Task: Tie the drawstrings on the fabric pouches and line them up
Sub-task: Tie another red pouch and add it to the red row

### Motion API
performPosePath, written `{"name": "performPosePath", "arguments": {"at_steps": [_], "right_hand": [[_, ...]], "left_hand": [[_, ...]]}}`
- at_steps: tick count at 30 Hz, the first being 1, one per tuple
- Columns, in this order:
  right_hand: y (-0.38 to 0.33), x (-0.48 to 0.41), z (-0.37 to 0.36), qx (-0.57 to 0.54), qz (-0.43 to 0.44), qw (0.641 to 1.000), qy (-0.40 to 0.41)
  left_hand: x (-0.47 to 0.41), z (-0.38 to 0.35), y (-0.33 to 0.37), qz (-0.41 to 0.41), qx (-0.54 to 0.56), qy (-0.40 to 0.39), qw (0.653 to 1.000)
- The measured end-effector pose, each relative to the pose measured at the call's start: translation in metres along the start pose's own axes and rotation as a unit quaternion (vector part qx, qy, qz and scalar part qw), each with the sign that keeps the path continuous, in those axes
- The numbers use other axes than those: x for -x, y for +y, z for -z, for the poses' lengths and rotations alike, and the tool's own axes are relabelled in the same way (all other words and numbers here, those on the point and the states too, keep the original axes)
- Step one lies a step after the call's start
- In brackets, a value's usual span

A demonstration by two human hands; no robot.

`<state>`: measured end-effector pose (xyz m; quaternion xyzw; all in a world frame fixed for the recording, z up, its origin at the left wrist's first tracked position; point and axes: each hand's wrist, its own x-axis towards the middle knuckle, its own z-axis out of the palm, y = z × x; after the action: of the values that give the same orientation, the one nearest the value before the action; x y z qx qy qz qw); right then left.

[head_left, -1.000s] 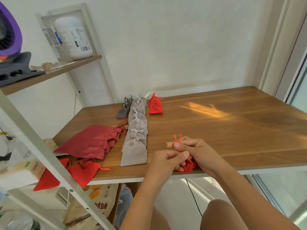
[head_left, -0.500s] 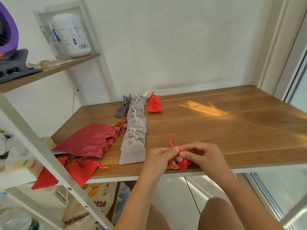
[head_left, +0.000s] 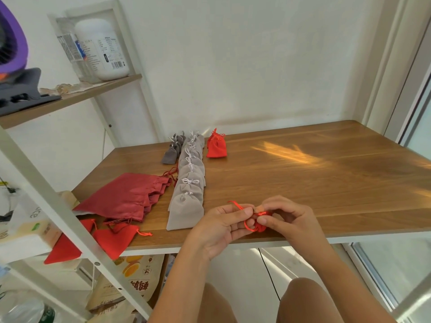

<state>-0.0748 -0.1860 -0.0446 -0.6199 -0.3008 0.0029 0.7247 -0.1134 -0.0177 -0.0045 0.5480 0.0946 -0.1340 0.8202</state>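
Note:
A small red pouch [head_left: 260,227] sits between my two hands at the table's front edge, mostly hidden by fingers. My left hand [head_left: 221,227] pinches its red drawstring [head_left: 238,205], whose loose end sticks up to the left. My right hand [head_left: 286,217] pinches the cord at the pouch's neck. A row of several tied grey pouches [head_left: 187,183] runs from front to back on the table. One tied red pouch [head_left: 216,146] stands at the far end, right of the row. Several small dark grey pouches [head_left: 172,151] lie left of it.
A pile of dark red pouches [head_left: 126,197] lies at the table's left. Bright red pouches [head_left: 112,240] hang over the front left corner. A white shelf post [head_left: 46,194] crosses the left foreground. The wooden table [head_left: 326,173] stretches to the right.
Both hands have shifted a little to the right with the red pouch, and the cord's loose end now points up and left from my left hand's fingers.

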Motion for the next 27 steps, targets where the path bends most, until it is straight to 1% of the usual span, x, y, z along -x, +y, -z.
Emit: {"name": "performPosePath", "arguments": {"at_steps": [4, 6, 8, 10, 15, 18, 20, 22, 25, 27], "right_hand": [[-0.0020, -0.0002, 0.0001, 0.030, -0.042, 0.999, 0.003], [-0.0017, -0.0002, -0.0012, 0.059, -0.055, 0.997, -0.003], [-0.0017, 0.0004, -0.0023, 0.087, -0.061, 0.994, -0.011], [-0.0021, 0.0006, -0.0032, 0.114, -0.069, 0.991, -0.015], [-0.0016, 0.0024, -0.0064, 0.174, -0.082, 0.981, -0.005], [-0.0020, 0.0016, -0.0051, 0.143, -0.082, 0.986, -0.005], [-0.0041, -0.0005, -0.0038, 0.103, -0.096, 0.990, -0.003], [-0.0065, -0.0020, -0.0043, 0.088, -0.109, 0.990, 0.002], [-0.0070, -0.0017, -0.0067, 0.119, -0.111, 0.987, 0.009], [-0.0071, -0.0007, -0.0083, 0.142, -0.106, 0.984, 0.014]], "left_hand": [[-0.0016, 0.0024, 0.0005, -0.027, -0.058, 0.003, 0.998], [-0.0022, 0.0056, 0.0017, -0.047, -0.116, 0.000, 0.992], [-0.0026, 0.0079, 0.0028, -0.072, -0.204, 0.010, 0.976], [-0.0036, 0.0086, 0.0031, -0.104, -0.258, 0.029, 0.960], [-0.0076, 0.0042, 0.0011, -0.146, -0.312, 0.064, 0.937], [-0.0084, 0.0031, 0.0011, -0.160, -0.351, 0.093, 0.918], [-0.0080, 0.0038, 0.0015, -0.168, -0.371, 0.101, 0.908], [-0.0084, 0.0054, 0.0016, -0.173, -0.387, 0.102, 0.900], [-0.0084, 0.0060, 0.0004, -0.181, -0.395, 0.107, 0.894], [-0.0080, 0.0075, -0.0008, -0.183, -0.382, 0.104, 0.900]]}}
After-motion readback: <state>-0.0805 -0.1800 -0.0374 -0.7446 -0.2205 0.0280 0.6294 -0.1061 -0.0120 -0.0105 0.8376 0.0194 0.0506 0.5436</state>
